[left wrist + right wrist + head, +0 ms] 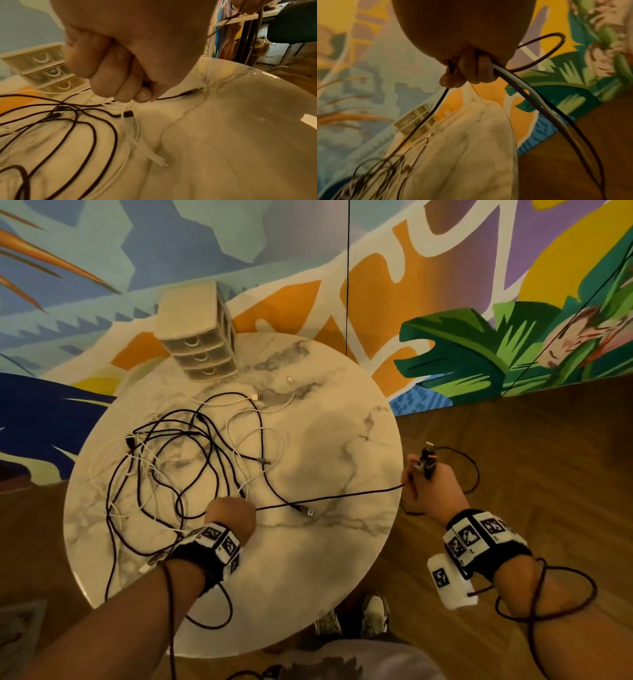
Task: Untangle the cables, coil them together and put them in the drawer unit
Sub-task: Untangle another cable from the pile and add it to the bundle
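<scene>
Marble-look round tabletop under a loud painted mural, and we're mid-untangle! Right hand, out past the table's three o'clock edge, has its fingers curled tight round a cluster of cable ends, with a dark loop spilling off its far side. Left hand, near six o'clock on the table, is fisted over the black braided cable and some white strands, knuckles low over the marble. Between the two hands that black cable runs taut across the top, passing just beside a loose silver USB plug.

Outward now: the tangle of black and white cables sprawls from the centre toward nine o'clock, loops crossing loops. Up at eleven o'clock sits the small beige three-drawer plastic unit, all drawers apparently closed.

How to play this step? My read: keep the left hand as the anchor and let the cable slide through it, feeding slowly. Yank, and the loops may cinch into a knot. Watch the white strands under that fist; they could drag along.
</scene>
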`<action>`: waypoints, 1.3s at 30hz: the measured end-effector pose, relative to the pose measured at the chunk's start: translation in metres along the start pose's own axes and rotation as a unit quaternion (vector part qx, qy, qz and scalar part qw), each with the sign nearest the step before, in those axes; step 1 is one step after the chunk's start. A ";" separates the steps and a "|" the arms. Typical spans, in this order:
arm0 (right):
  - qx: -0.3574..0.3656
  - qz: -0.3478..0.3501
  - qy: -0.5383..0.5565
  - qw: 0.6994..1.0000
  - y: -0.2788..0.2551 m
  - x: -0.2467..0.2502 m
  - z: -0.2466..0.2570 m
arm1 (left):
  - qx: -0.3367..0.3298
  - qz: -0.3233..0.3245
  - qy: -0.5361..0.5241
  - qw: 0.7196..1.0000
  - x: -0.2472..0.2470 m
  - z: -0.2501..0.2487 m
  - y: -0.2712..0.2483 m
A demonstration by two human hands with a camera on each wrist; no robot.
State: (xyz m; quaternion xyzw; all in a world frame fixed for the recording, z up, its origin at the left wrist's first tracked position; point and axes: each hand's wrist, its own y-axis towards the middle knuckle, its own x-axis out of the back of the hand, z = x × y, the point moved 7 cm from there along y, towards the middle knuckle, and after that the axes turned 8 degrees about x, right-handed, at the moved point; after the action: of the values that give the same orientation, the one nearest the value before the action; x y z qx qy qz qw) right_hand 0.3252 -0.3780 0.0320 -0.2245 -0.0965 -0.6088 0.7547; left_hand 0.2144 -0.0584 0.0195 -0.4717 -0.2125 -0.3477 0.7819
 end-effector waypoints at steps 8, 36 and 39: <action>0.031 -0.124 0.067 0.990 -0.010 0.067 0.020 | -0.251 -0.015 -0.174 0.952 0.044 -0.120 -0.050; 0.042 -0.139 0.108 0.984 -0.061 0.154 0.021 | -0.237 0.025 -0.291 0.927 0.145 -0.231 0.005; 0.045 -0.140 0.117 0.982 -0.059 0.150 0.023 | -0.321 -0.077 -0.358 0.873 0.175 -0.230 -0.013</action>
State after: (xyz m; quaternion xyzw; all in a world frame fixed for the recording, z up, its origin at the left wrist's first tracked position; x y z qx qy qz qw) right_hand 0.3073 -0.5086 0.1284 -0.1017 -0.0653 -0.7255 0.6775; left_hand 0.3226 -0.3263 0.0355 -0.7711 -0.3905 -0.2632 0.4285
